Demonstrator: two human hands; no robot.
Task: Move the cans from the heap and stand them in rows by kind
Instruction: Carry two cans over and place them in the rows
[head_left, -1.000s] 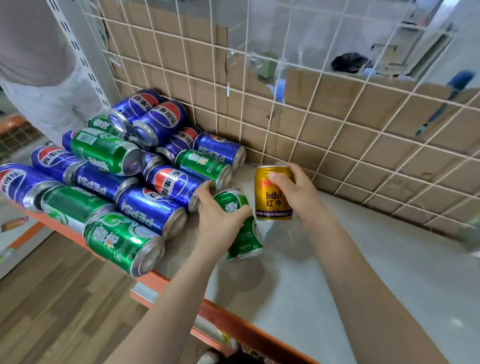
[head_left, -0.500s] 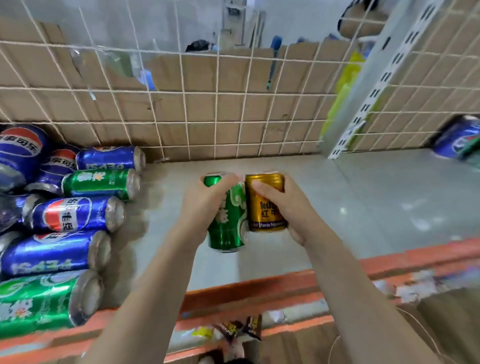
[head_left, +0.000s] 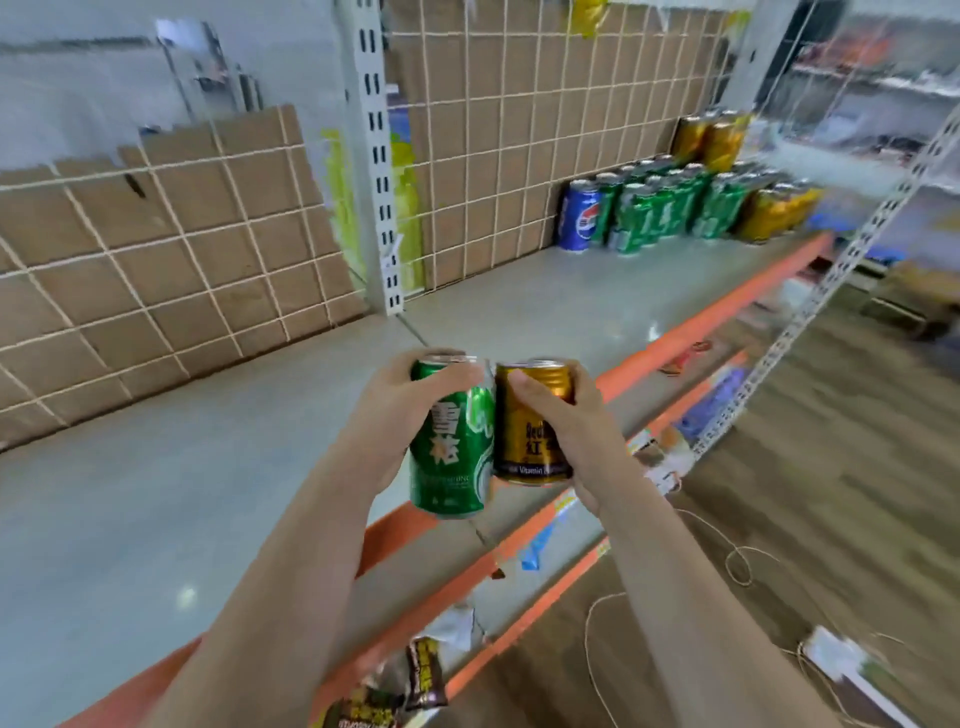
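Hands have carried both cans clear of the heap, now out of view: the left hand (head_left: 400, 410) grips a green Snow beer can (head_left: 452, 457) and the right hand (head_left: 566, 431) a gold Red Bull can (head_left: 530, 431), touching above the shelf (head_left: 156, 493), with the sorted rows (head_left: 670, 208) well ahead-right, probably their destination.

We found a long grey metal shelf board (head_left: 156, 509) with an orange front edge (head_left: 701, 322), joined by a seam at the foot of a white slotted upright (head_left: 375, 156). At its far right end, cans stood upright and close together: one blue can (head_left: 581, 215) on the near side, rows of green cans (head_left: 654, 208) beside it, then gold cans (head_left: 774, 213). Two further gold cans (head_left: 711, 137) showed higher at the back; we could not tell their support.
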